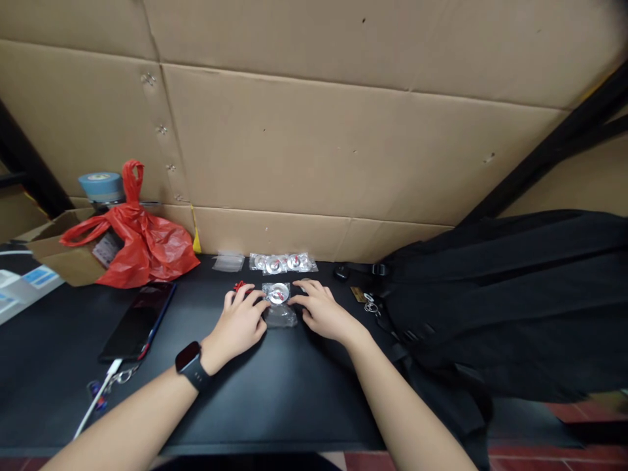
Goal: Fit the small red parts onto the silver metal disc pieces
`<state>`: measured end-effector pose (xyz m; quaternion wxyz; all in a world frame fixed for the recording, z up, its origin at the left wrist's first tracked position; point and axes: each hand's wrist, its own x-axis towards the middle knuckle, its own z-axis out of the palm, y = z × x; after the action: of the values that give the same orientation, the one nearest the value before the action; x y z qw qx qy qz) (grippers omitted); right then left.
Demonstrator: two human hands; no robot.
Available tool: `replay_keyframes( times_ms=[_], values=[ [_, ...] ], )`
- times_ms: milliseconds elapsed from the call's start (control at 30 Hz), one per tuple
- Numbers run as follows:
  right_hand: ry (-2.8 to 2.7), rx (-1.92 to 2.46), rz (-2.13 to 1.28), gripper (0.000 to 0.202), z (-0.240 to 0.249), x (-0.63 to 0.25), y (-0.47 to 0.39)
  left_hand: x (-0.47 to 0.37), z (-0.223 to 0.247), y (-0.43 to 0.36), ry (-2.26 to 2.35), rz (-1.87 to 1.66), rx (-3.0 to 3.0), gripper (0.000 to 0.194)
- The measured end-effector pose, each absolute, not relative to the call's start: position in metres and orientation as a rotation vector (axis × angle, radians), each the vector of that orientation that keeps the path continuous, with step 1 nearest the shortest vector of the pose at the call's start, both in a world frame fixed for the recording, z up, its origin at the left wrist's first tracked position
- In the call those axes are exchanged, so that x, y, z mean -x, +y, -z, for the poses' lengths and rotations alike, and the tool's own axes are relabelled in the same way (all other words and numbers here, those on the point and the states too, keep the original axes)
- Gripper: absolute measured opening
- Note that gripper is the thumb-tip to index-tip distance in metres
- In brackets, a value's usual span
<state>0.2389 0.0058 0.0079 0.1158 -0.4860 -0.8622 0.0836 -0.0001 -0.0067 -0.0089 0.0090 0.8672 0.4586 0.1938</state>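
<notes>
flanking the clear packet [281, 316], the hands [244, 320] sit apart, fingertips partly hidden, grip unclear.

With fingers spread, my left hand [241, 325] and right hand [324, 313] touch a clear plastic packet [281, 317] with a round silvery disc [279, 292] on the black surface [275, 392]; similar packets [296, 262] lie beyond.

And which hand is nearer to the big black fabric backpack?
Right. The right hand is left of the backpack, not touching it; the left hand is farther left.
</notes>
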Motion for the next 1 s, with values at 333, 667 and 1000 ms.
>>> replay_keyframes(
  times_ms=[333,667,1000],
  values=[
    [-2.345,1.403,-0.297,0.009,-0.001,-0.234,0.014,-0.001,0.010,0.002,1.516,-0.814,-2.538,0.021],
    [-2.216,1.549,-0.214,0.012,0.003,-0.215,0.007,-0.004,0.004,-0.001,1.650,-0.776,-2.464,0.016],
    [-2.444,1.278,-0.274,0.043,-0.003,-0.212,-0.001,-0.003,0.007,-0.004,1.352,-0.674,-2.652,0.026]
  ],
)
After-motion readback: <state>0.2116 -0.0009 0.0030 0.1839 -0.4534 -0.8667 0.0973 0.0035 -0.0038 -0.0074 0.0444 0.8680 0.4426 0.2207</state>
